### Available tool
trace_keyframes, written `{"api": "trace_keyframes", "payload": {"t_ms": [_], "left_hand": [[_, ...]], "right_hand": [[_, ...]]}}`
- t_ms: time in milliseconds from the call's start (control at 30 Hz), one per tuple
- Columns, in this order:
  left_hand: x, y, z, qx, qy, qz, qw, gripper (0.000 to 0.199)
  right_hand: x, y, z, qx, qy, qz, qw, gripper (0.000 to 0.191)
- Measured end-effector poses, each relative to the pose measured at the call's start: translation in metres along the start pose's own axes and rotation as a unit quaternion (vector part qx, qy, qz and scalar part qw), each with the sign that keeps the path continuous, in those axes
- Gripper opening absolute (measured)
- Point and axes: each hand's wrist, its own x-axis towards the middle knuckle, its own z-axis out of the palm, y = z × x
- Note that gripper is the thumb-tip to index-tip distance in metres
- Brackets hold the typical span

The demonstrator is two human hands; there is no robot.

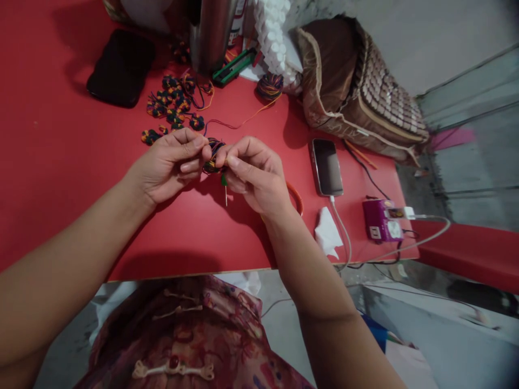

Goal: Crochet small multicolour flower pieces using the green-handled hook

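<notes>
Between my two hands is a dark multicoloured yarn bundle point(213, 156) with yellow and red strands. My left hand point(174, 162) pinches the bundle's left side with thumb and forefinger. My right hand point(255, 173) is closed at its right side, thumb against forefinger. Below the right fingers a green-handled tool point(224, 179) with a thin metal tip points down; the fingers partly hide it. A strand runs from near the bundle to a yarn ball point(270, 86) farther back on the red table point(174, 243).
Several small yarn pompoms point(174, 100) lie behind my left hand, near a black case point(121, 67), a metal cylinder point(211, 35) and a green cutter point(234, 67). On the right are a phone point(326, 167), a tissue point(327, 232), a purple power box point(381, 220) and a brown bag point(357, 81).
</notes>
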Motion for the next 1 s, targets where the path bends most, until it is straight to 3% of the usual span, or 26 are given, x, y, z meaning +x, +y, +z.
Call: {"api": "trace_keyframes", "payload": {"t_ms": [167,433,567,800,1000], "left_hand": [[0.001,-0.001,-0.001,0.012,-0.004,0.011,1.000,0.052],[-0.001,-0.003,0.002,0.042,0.023,0.027,0.998,0.051],[-0.002,-0.004,0.003,0.020,0.028,0.010,0.999,0.049],[-0.004,-0.002,0.014,0.012,0.028,0.012,0.999,0.042],[-0.003,-0.013,0.020,0.041,0.058,-0.004,0.997,0.032]], "right_hand": [[0.002,0.004,-0.004,0.002,0.001,0.008,1.000,0.042],[0.001,0.010,-0.004,-0.048,0.017,-0.005,0.999,0.049],[0.001,0.007,-0.004,-0.033,0.028,0.020,0.999,0.051],[0.006,-0.003,-0.014,0.088,0.052,0.090,0.991,0.044],[0.008,-0.004,-0.017,0.063,0.085,0.110,0.988,0.036]]}}
